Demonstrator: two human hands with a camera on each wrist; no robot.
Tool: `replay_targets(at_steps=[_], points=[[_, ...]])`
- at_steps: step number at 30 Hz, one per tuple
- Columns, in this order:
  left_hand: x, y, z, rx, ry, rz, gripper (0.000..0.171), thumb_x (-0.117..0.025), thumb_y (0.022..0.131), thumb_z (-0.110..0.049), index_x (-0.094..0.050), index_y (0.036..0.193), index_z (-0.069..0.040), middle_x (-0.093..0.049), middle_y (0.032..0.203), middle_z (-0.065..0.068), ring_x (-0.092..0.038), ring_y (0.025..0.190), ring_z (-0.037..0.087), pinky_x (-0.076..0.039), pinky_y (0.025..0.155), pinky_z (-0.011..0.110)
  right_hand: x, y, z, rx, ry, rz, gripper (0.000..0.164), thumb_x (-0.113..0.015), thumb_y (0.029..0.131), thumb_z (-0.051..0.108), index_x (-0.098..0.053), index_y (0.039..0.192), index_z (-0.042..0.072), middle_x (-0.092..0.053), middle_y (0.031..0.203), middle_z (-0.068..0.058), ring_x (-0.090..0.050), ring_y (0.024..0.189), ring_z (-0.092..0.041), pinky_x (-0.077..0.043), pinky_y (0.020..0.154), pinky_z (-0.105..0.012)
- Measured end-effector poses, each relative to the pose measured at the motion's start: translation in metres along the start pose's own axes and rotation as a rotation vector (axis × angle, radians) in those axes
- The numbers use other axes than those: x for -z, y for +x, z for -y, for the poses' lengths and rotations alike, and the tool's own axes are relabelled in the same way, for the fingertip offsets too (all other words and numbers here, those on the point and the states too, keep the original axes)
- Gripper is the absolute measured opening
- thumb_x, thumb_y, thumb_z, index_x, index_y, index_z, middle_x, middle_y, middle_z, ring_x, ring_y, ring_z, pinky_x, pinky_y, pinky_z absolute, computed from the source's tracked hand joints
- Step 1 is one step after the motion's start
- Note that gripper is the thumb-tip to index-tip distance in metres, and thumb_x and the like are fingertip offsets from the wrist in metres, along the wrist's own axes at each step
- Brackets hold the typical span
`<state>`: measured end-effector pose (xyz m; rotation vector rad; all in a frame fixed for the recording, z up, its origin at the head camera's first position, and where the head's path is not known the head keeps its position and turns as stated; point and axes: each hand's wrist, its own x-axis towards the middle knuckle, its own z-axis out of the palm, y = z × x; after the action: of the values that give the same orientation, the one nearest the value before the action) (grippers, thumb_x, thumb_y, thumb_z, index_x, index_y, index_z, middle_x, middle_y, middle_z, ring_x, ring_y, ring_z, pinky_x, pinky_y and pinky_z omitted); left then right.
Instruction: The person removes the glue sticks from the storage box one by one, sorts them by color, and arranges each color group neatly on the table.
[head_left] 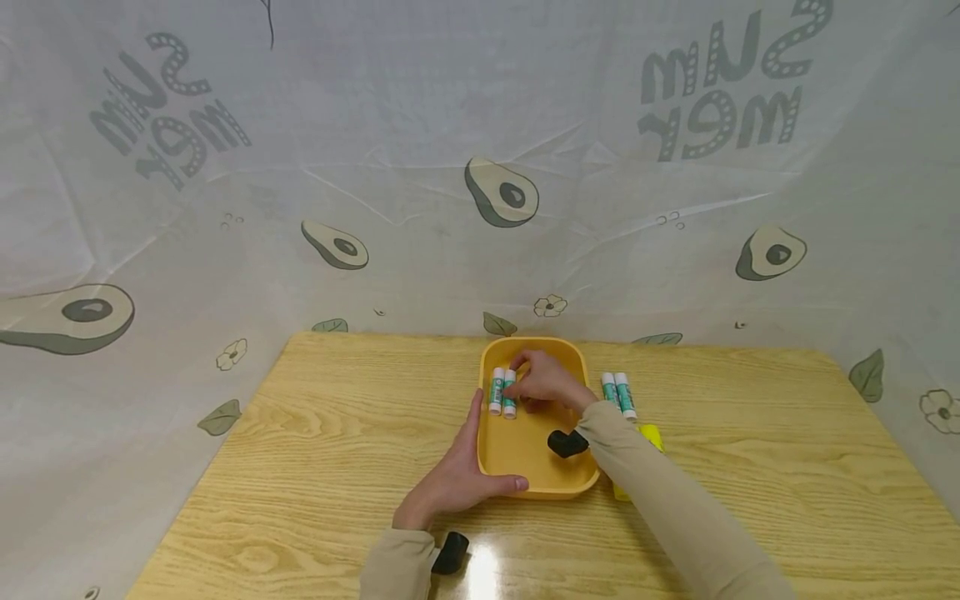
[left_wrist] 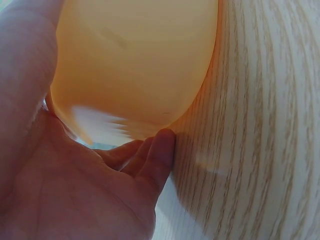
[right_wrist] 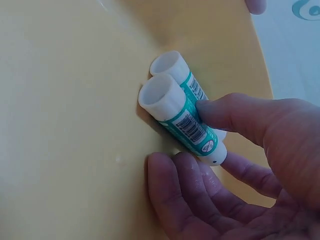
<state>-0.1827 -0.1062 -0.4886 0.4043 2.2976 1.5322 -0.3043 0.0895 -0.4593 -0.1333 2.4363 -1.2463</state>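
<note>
A yellow-orange plastic tray (head_left: 525,454) stands on the table. Around its near left corner my left hand (head_left: 459,475) holds it, thumb along the front wall and fingers against the left side; in the left wrist view the fingertips (left_wrist: 162,142) press the tray's outer wall (left_wrist: 140,55). Two white and green glue sticks lie side by side inside, at the tray's left. My right hand (head_left: 543,379) reaches in and pinches the right-hand glue stick (head_left: 510,394), its thumb on the label and index finger at one end. The other glue stick (head_left: 497,392) lies right against it.
Two more glue sticks (head_left: 618,396) lie on the wooden table (head_left: 360,417) just right of the tray. A bright yellow object (head_left: 651,435) is partly hidden under the right forearm. A patterned cloth (head_left: 420,275) hangs behind the table.
</note>
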Motion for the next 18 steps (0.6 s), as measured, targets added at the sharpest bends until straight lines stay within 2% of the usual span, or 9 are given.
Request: replay_targets(at_steps=[7,18], points=[[-0.0007,-0.0001,0.0004,0.0,-0.004,-0.006,0.13,-0.086,0.079,-0.049,0.015,0.161,-0.042,-0.009,0.173,0.006,-0.022,0.156,0.027,-0.021,0.126,0.057,-0.0044,-0.0004,0.0023,0.01,-0.06,-0.008,0.048,-0.083,0.085,0.015,-0.059,0.125,0.004,-0.063,0.086,-0.01,-0.063,0.058,-0.019,-0.058,0.057,-0.027],[-0.0003,0.0003,-0.0007,-0.004,-0.021,0.004,0.13,-0.086,0.082,-0.043,0.017,0.161,-0.041,-0.008,0.173,0.009,-0.025,0.155,0.028,-0.021,0.126,0.057,-0.0006,-0.002,0.0012,-0.008,0.04,0.024,0.044,-0.079,0.086,0.007,-0.06,0.125,0.002,-0.067,0.094,-0.014,-0.069,0.068,-0.021,-0.062,0.064,-0.032]])
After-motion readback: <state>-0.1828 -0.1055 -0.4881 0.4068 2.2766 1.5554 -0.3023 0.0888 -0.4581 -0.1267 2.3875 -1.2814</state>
